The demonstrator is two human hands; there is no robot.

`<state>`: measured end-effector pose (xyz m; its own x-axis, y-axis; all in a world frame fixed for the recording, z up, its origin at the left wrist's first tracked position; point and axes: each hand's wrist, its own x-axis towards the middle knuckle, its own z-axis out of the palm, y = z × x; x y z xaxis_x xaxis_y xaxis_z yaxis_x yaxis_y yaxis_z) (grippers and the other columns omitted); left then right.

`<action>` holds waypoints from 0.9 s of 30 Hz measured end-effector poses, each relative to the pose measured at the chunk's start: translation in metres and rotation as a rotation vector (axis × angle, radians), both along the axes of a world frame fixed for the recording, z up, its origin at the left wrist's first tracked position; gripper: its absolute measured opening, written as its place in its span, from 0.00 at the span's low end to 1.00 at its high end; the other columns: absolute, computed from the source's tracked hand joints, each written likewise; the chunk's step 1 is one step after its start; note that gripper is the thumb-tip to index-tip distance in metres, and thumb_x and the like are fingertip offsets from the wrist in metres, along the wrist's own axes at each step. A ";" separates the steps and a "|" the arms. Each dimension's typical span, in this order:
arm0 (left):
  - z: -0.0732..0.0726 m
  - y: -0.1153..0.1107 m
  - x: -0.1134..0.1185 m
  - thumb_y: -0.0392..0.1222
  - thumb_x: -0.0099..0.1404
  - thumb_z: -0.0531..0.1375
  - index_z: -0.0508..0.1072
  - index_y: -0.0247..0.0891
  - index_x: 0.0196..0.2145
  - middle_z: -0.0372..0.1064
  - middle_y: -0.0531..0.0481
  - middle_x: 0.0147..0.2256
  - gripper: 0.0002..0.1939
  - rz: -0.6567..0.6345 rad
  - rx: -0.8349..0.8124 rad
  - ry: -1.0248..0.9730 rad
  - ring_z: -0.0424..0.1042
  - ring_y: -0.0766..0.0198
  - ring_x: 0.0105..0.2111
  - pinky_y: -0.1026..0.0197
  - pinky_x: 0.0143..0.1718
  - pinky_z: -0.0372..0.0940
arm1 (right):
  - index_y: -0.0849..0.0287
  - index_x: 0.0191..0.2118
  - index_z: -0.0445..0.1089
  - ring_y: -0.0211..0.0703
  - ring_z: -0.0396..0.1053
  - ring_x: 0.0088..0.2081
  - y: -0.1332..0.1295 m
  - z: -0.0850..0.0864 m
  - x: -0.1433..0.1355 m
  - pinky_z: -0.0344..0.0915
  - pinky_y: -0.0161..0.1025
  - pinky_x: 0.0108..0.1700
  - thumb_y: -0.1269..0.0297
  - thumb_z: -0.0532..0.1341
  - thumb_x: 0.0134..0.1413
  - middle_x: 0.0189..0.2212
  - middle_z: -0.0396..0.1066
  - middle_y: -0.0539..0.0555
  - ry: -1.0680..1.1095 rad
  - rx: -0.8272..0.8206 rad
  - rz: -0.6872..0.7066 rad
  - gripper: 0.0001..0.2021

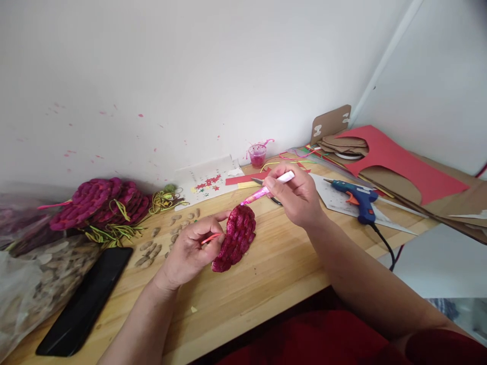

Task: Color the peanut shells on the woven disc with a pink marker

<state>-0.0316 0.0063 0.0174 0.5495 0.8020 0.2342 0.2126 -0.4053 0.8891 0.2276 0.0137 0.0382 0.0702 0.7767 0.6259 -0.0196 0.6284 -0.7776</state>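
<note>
My left hand (198,248) is closed on a round disc (236,238) covered in magenta-painted peanuts, which I hold tilted above the table. An orange-red cord (211,238) shows at its fingers. In my right hand (291,195) is a slim white stick (262,192), its lower half stained pink. Its tip meets or nearly meets the disc's upper edge; whether it is a brush or a pen I cannot tell. A dark pointed blade and a black loop, perhaps scissors, lie partly hidden behind my right hand.
Finished-looking magenta discs (91,203) with yellow-green tassels lie left, near loose peanuts (150,251), a black phone (85,301) and a bag of peanuts (49,279). A pink-stained cup (257,154) stands by the wall. A blue glue gun (355,197) and red card (403,162) lie right.
</note>
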 end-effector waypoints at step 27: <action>0.002 -0.004 0.000 0.35 0.71 0.59 0.70 0.41 0.27 0.71 0.49 0.26 0.12 -0.043 0.204 0.048 0.79 0.52 0.52 0.53 0.55 0.69 | 0.56 0.34 0.69 0.35 0.57 0.26 -0.003 0.000 0.006 0.55 0.37 0.28 0.59 0.64 0.68 0.26 0.65 0.47 -0.078 0.049 -0.005 0.10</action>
<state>-0.0320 0.0025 0.0192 0.5962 0.7164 0.3624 0.2312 -0.5854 0.7771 0.2333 0.0106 0.0378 0.0234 0.7448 0.6669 0.0431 0.6657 -0.7449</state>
